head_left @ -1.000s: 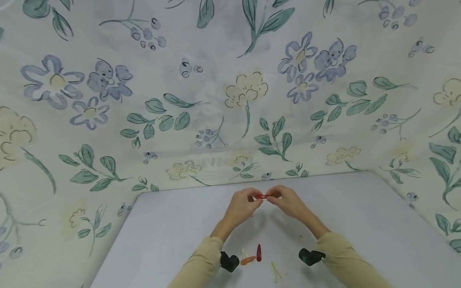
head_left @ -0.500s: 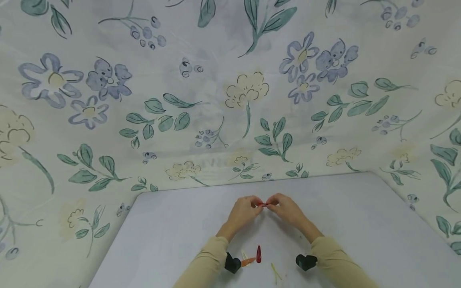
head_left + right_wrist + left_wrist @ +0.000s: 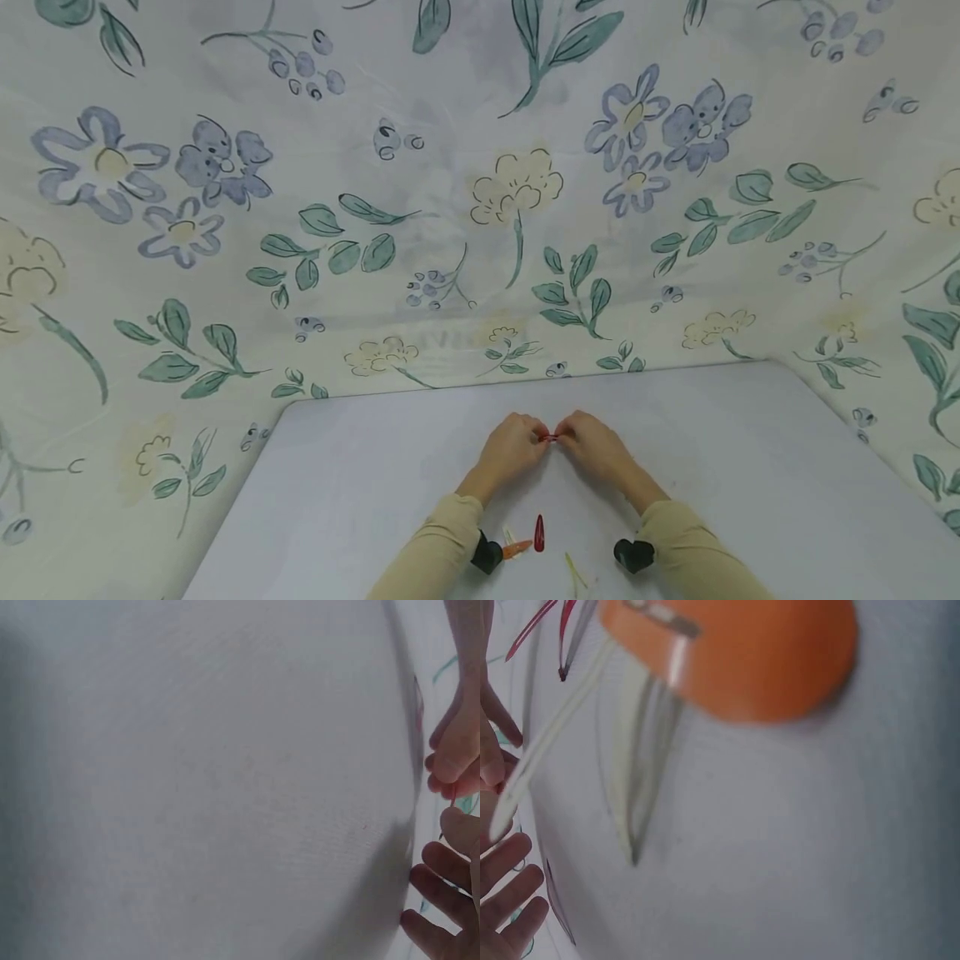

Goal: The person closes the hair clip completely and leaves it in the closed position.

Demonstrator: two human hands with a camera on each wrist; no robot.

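Observation:
Both hands meet over the far middle of the white table in the head view. Between them is a small red snap hair clip (image 3: 551,437), mostly covered by fingers. My left hand (image 3: 510,450) pinches its left end, and my right hand (image 3: 596,450) pinches the right end. Only a sliver of this clip (image 3: 454,793) shows between the fingertips in the right wrist view. Nearer me, a second red hair clip (image 3: 539,533) lies beside an orange hair clip (image 3: 517,549). A cream hair clip (image 3: 630,780), its prongs spread, sits partly under the orange one.
A yellow hair clip (image 3: 574,575) with spread prongs lies near the front of the table (image 3: 360,500). Black wrist cameras (image 3: 633,556) hang below the cuffs. Floral cloth (image 3: 450,250) rises behind the table and at its sides.
Both hands have come down and nearer, bringing the held red hair clip with them. Their fingers have closed in around it, hiding more of it. The clips on the table lie as before.

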